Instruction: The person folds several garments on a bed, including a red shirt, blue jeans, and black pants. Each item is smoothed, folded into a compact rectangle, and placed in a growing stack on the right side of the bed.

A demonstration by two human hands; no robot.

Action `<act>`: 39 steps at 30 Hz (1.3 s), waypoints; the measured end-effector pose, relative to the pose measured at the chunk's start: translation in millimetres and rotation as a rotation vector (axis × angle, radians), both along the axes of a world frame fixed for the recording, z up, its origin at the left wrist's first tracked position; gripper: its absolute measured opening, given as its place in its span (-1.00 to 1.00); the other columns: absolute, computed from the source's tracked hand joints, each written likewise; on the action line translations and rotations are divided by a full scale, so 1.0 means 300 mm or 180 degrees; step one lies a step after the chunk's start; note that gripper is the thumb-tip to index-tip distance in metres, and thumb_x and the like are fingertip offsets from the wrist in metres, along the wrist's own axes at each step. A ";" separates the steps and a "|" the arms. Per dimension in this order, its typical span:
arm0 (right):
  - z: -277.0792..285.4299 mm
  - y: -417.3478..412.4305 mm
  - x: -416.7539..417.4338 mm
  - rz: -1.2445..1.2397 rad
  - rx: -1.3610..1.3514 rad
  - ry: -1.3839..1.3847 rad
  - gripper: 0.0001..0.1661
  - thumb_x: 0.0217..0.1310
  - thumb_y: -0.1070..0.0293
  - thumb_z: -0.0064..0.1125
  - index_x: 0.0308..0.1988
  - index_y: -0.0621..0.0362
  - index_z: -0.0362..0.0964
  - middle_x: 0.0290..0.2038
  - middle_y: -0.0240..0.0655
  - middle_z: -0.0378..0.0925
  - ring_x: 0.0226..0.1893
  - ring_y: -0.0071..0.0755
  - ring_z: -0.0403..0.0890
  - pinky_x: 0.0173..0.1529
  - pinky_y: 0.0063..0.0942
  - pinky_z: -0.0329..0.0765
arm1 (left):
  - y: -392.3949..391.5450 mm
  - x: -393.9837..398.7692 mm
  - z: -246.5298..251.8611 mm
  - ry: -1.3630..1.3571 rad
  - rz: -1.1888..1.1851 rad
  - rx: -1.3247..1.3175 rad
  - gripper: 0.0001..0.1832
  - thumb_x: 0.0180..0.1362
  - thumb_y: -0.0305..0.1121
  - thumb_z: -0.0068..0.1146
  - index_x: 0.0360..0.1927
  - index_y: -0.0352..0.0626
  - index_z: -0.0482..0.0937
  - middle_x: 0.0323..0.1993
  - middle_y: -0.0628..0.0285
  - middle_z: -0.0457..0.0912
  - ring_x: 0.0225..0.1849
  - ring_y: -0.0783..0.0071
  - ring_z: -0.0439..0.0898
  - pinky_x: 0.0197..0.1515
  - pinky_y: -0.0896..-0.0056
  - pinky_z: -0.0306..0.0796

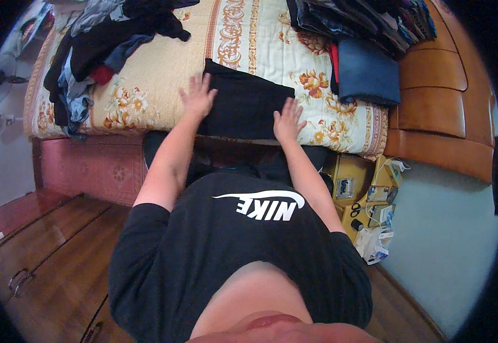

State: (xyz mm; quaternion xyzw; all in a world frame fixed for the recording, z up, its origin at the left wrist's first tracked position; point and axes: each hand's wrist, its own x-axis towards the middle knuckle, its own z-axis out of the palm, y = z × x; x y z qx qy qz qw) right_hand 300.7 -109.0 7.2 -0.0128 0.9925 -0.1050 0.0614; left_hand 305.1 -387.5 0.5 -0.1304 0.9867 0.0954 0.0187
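Observation:
A black garment point(244, 105), folded into a rough rectangle, lies flat on the floral bedspread point(163, 85) in front of me. At its left edge rests my left hand point(198, 95), palm down with the fingers spread. My right hand point(289, 120) lies along its right edge, fingers also apart and pointing away from me. Neither hand grips the cloth. The garment's kind cannot be told from its folded shape.
A loose heap of clothes point(103, 47) lies on the bed's left. Stacked folded clothes point(360, 21) and a folded blue cloth point(369, 70) sit at the right, beside the brown leather headboard point(429, 103). A yellow nightstand point(351, 171) holding small items stands at the near right.

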 end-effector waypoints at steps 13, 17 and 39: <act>0.235 0.056 -0.277 -0.0877 -0.4024 -0.1337 -0.47 -0.24 0.56 0.30 -0.15 0.28 0.31 -0.29 -0.23 0.52 -0.31 -0.39 0.54 -0.15 -0.47 0.46 | -0.071 -0.291 0.268 0.0776 0.0483 0.3155 -0.53 -0.18 -0.53 0.26 -0.11 -0.28 0.41 -0.29 0.21 0.54 -0.26 0.47 0.50 -0.20 0.48 0.39; 0.358 0.084 -0.281 0.0000 -0.3615 0.0025 -0.61 -0.25 0.65 0.20 -0.28 0.19 0.37 -0.33 -0.31 0.50 -0.29 -0.37 0.51 -0.12 -0.49 0.41 | -0.167 -0.176 0.528 0.1053 -0.0482 0.3627 -0.71 -0.15 -0.58 0.19 -0.27 -0.25 0.48 -0.34 0.31 0.54 -0.29 0.55 0.48 -0.19 0.55 0.34; 0.399 0.055 -0.355 0.0947 -0.2160 0.1245 -0.81 -0.21 0.62 0.07 -0.42 0.20 0.39 -0.40 -0.18 0.48 -0.30 -0.19 0.51 -0.19 -0.44 0.40 | -0.225 -0.133 0.571 0.1872 -0.0435 0.2471 -0.79 -0.23 -0.62 0.08 -0.41 -0.23 0.49 -0.48 0.13 0.57 -0.45 0.36 0.57 -0.34 0.42 0.41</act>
